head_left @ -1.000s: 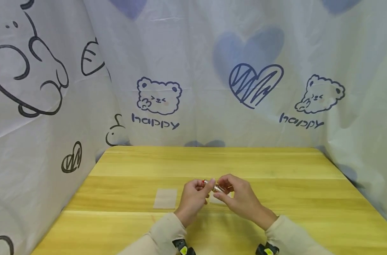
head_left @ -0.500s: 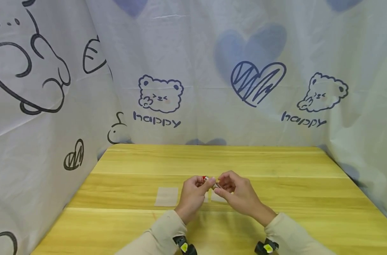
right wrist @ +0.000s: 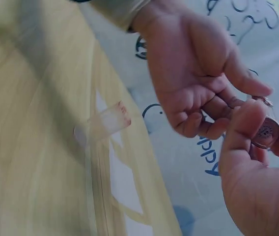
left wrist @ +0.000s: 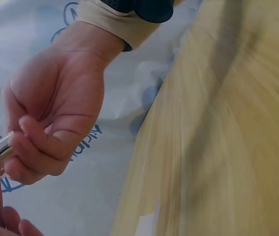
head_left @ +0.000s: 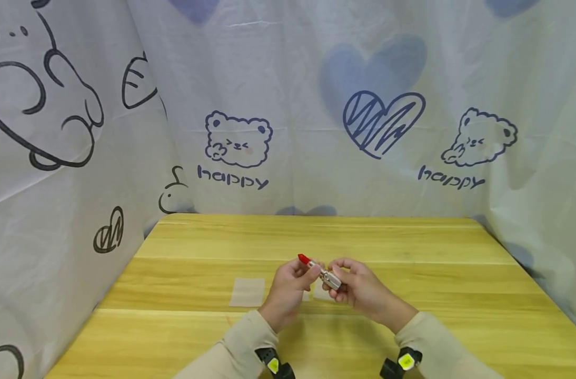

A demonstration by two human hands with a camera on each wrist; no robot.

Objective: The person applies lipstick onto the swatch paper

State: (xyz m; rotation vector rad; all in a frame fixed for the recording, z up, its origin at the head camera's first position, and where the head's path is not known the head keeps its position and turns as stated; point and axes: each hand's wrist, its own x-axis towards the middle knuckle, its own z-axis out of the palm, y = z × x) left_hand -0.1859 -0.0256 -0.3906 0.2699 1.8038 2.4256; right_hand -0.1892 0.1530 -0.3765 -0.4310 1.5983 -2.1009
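Observation:
A lipstick [head_left: 331,279] with a silvery case and a bare red tip is held between both hands, slanting with the tip up and to the left in the head view. My left hand [head_left: 286,296] pinches it around the middle, thumb on top, below the red tip. Thumb and fingers of my right hand [head_left: 369,296] hold the case at its lower end. In the right wrist view the round base of the case shows between the fingertips. The left wrist view shows the right hand [left wrist: 56,103] with curled fingers at the case.
On the wooden table [head_left: 174,337] lie a pale paper square [head_left: 247,292] to the left and another paper piece [head_left: 322,291] partly hidden behind the hands. A clear tube-like piece [right wrist: 104,124] is beside the papers in the right wrist view. A printed cloth [head_left: 311,158] hangs behind.
More of the red tip now shows above the left fingers. The right hand has shifted on the case, so its lower part has come into view. The left hand stays nearly in place.

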